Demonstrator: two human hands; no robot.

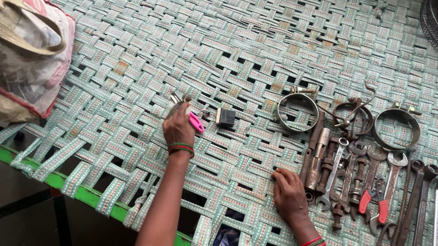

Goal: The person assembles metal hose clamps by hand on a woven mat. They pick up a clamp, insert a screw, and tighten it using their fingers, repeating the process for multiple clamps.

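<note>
left hand [179, 127], pink tool [196, 122] pointing lower-right

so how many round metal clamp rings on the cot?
3, in a row above the tool lineup: left ring, middle ring tangled with a wire hook, right ring. None seem hidden.

On a woven-strap cot [146, 29], the left hand [179, 127] closes round a pink-handled tool [196, 122] near the front edge. The right hand [289, 195] rests flat just beside a row of rusty spanners [393, 209] — three metal clamp rings [349, 117] lie behind. A cloth bag [6, 42] sits at the left edge.
</note>
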